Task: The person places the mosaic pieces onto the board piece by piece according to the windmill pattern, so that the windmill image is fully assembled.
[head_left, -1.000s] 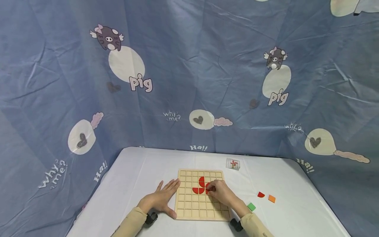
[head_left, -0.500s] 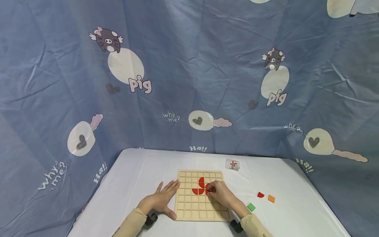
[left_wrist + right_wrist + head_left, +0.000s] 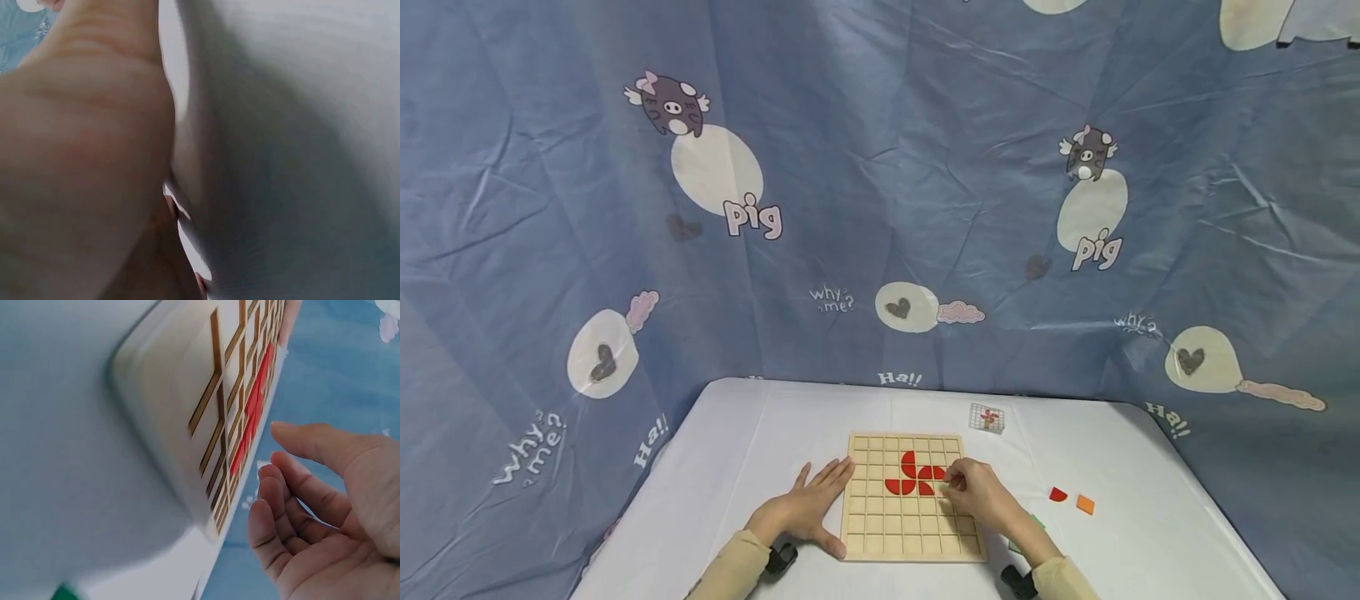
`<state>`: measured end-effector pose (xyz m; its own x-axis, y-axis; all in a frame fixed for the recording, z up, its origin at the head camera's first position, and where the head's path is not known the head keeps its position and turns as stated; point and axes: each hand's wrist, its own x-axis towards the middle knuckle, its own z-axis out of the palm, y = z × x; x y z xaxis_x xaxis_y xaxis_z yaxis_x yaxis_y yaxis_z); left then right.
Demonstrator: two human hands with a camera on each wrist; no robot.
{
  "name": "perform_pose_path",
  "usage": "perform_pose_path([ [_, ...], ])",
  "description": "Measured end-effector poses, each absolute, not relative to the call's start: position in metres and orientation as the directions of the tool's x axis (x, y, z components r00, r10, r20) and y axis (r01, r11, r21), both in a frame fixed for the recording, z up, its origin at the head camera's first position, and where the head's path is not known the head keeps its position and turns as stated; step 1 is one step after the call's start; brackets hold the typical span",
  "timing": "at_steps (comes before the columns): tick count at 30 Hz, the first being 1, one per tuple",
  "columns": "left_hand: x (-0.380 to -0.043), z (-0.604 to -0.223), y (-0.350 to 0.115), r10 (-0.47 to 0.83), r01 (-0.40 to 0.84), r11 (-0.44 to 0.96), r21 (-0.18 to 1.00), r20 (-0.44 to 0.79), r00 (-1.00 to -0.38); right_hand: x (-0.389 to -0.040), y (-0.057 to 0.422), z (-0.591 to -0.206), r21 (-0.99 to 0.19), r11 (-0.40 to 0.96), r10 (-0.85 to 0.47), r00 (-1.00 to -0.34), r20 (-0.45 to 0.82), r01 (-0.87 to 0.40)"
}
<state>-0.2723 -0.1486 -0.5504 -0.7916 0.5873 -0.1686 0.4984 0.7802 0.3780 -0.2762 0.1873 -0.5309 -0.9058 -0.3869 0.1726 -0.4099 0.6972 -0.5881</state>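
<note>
At the white table's point(image 3: 775, 417) near edge: tan sleeves point(image 3: 733, 567), black wrist units point(image 3: 781, 558). At the wooden grid board's point(image 3: 892, 545) left edge: left hand point(image 3: 808, 510), fingers spread, grasping nothing, thumb by the near-left corner; same pose as a second ago. Just beyond the board's near-right corner: green patches point(image 3: 64, 592), split by the right forearm in the head view; one piece or two, can't tell. More covered than a second ago.

By the board's right edge: right hand point(image 3: 973, 493), drawn back since then from the red pieces point(image 3: 892, 487). In the right wrist view, thumb and forefinger apart, nothing between, other fingers loosely bent.

Toward the table's right edge: orange square point(image 3: 1086, 504) and loose red wedge point(image 3: 1057, 495), near each other, not touching, both unmoved.

On the board, nearer its far edge than its near one: seven red pieces in view, flat in their cells, bright, plain, mostly quarter-round, in a pinwheel lacking half of one blade. Right-hand ones now uncovered, partly behind fingers half a second ago.

Past the board's far-right corner, toward the table's far edge: printed card point(image 3: 987, 418) with grid and red pinwheel. Behind all: blue pig-print cloth point(image 3: 820, 167).
</note>
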Motion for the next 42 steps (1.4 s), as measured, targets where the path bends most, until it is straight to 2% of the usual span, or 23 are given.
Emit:
perform_pose_path([
  [13,-0.271,-0.549,-0.147,0.574,0.482,0.787,0.385,-0.172,-0.8,-0.265,0.244,-0.525,-0.584,0.784,-0.155,-0.977,0.144,-0.21],
  [20,-0.27,-0.545,-0.147,0.586,0.496,0.778,0.385,-0.164,-0.793,-0.26,0.288,-0.517,-0.581,0.809,-0.049,-0.995,0.083,-0.088],
  [29,-0.271,-0.548,-0.147,0.584,0.496,0.782,0.377,-0.166,-0.794,-0.255,0.332,-0.52,-0.552,0.828,-0.041,-0.993,0.106,-0.093],
  [42,-0.271,-0.548,-0.147,0.585,0.501,0.782,0.371,-0.161,-0.795,-0.259,0.347,-0.536,-0.557,0.83,-0.012,-0.998,0.058,-0.042],
])
